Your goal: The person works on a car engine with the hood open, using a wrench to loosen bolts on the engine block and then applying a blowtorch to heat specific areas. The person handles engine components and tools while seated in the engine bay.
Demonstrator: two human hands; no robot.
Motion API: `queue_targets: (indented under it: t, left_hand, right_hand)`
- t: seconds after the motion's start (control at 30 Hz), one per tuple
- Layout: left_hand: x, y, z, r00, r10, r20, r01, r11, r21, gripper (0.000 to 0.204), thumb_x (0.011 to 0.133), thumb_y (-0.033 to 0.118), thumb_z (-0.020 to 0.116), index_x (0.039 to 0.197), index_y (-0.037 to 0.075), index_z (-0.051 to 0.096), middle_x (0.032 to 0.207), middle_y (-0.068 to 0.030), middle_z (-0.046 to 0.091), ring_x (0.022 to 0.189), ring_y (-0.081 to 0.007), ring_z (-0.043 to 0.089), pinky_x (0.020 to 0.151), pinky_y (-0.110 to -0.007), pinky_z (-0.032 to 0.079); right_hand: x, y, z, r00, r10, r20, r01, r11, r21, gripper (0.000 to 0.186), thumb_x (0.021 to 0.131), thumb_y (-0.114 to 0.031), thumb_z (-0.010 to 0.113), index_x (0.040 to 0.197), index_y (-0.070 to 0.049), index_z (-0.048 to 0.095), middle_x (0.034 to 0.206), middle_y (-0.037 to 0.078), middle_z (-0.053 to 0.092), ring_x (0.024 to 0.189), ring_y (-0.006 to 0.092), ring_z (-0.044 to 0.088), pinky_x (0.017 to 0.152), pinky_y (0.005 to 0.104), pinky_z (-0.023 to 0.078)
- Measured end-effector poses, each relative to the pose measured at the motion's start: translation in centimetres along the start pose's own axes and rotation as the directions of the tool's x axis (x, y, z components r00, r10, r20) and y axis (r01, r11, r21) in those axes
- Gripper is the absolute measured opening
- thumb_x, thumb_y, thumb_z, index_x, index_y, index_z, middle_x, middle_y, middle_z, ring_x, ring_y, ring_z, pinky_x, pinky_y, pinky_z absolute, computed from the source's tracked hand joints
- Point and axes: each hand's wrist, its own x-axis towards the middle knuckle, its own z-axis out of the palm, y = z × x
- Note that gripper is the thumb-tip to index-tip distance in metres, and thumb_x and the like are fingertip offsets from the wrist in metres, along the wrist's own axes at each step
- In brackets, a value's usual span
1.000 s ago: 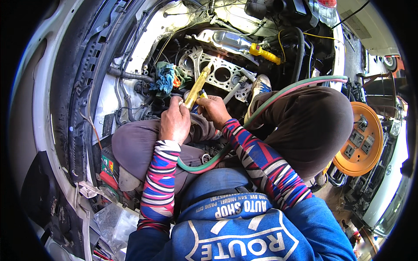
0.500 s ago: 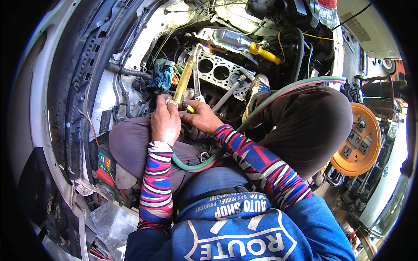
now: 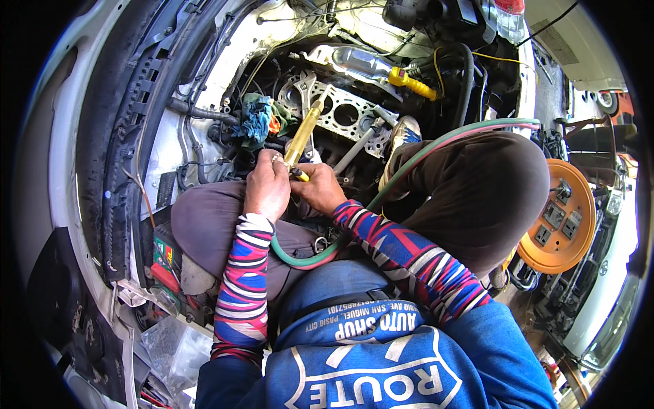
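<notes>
My left hand (image 3: 267, 184) is wrapped round the lower end of a brass gas torch (image 3: 303, 138). The torch slants up and away over the engine block (image 3: 349, 129), whose top face shows round bores. Close against the torch's base, my right hand (image 3: 320, 188) is closed on a small yellow-and-black object (image 3: 300, 175); its kind is unclear. A green and a red hose (image 3: 410, 168) loop below my hands and run off to the right. An adjustable wrench (image 3: 307, 84) lies on the block, partly behind the torch. No flame shows at the tip.
A yellow-handled work lamp (image 3: 413, 83) lies beyond the block. A long-handled metal tool (image 3: 354, 150) leans by my shoe (image 3: 409, 133). A blue rag (image 3: 256, 120) sits left of the torch. An orange cord reel (image 3: 580, 211) stands far right, a clear plastic container (image 3: 176, 347) lower left.
The torch has swung right, its tip passing from the wrench's left side to its right. An orange glow near the tip is gone. Both hands have shifted slightly right and nearer.
</notes>
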Motion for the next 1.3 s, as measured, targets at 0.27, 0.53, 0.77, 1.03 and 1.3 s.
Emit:
queue_targets:
  t: [0.27, 0.53, 0.77, 1.03, 1.3]
  left_hand:
    - [-0.2, 0.9, -0.1, 0.996, -0.074, 0.048, 0.074, 0.997, 0.000, 0.027, 0.100, 0.024, 0.045, 0.112, 0.003, 0.055, 0.097, -0.0309, 0.066, 0.095, -0.0513, 0.062, 0.082, -0.058, 0.048]
    - [-0.2, 1.1, 0.0, 0.996, -0.072, 0.050, 0.072, 0.997, 0.011, 0.027, 0.100, 0.024, 0.044, 0.112, 0.003, 0.056, 0.096, -0.0308, 0.066, 0.094, -0.0511, 0.062, 0.081, -0.058, 0.048]
    - [0.0, 0.3, 0.3, 1.000, 0.027, 0.003, -0.027, 0.998, 0.053, 0.028, 0.102, 0.024, 0.042, 0.111, 0.001, 0.056, 0.075, -0.0192, 0.065, 0.060, -0.0298, 0.066, 0.063, -0.045, 0.051]
    - [0.1, -0.2, 0.5, 0.999, 0.047, -0.013, -0.046, 0.998, 0.049, 0.028, 0.102, 0.024, 0.043, 0.111, 0.001, 0.056, 0.075, -0.0187, 0.064, 0.060, -0.0290, 0.065, 0.062, -0.044, 0.051]
    - [0.1, -0.2, 0.6, 1.000, 0.026, -0.005, -0.026, 0.999, 0.041, 0.028, 0.102, 0.024, 0.043, 0.113, 0.001, 0.055, 0.076, -0.0178, 0.064, 0.059, -0.0268, 0.065, 0.061, -0.042, 0.051]
  right_hand:
    - [0.0, 0.1, 0.0, 0.998, 0.065, 0.009, -0.065, 0.997, 0.040, 0.035, 0.082, -0.019, 0.074, 0.112, -0.001, 0.070, 0.074, 0.012, 0.069, 0.068, 0.0094, 0.058, 0.070, 0.0319, 0.051]
    - [0.0, 0.1, -0.2, 0.996, 0.088, 0.030, -0.090, 0.994, 0.067, 0.033, 0.082, -0.020, 0.074, 0.109, 0.000, 0.071, 0.073, 0.011, 0.068, 0.068, 0.0091, 0.057, 0.069, 0.0316, 0.050]
    - [-0.1, -0.1, -0.2, 0.996, 0.084, 0.001, -0.084, 0.995, 0.048, 0.032, 0.082, -0.020, 0.074, 0.107, 0.000, 0.071, 0.071, 0.011, 0.067, 0.066, 0.0099, 0.058, 0.069, 0.0323, 0.051]
    - [-0.1, -0.4, -0.3, 0.991, 0.126, 0.037, -0.129, 0.988, 0.089, 0.031, 0.082, -0.019, 0.074, 0.106, 0.000, 0.071, 0.070, 0.010, 0.066, 0.066, 0.0100, 0.059, 0.068, 0.0317, 0.050]
    - [0.0, 0.0, -0.2, 0.998, 0.064, 0.013, -0.064, 0.997, 0.042, 0.031, 0.082, -0.018, 0.073, 0.107, 0.000, 0.071, 0.069, 0.009, 0.065, 0.064, 0.0105, 0.058, 0.066, 0.0315, 0.050]
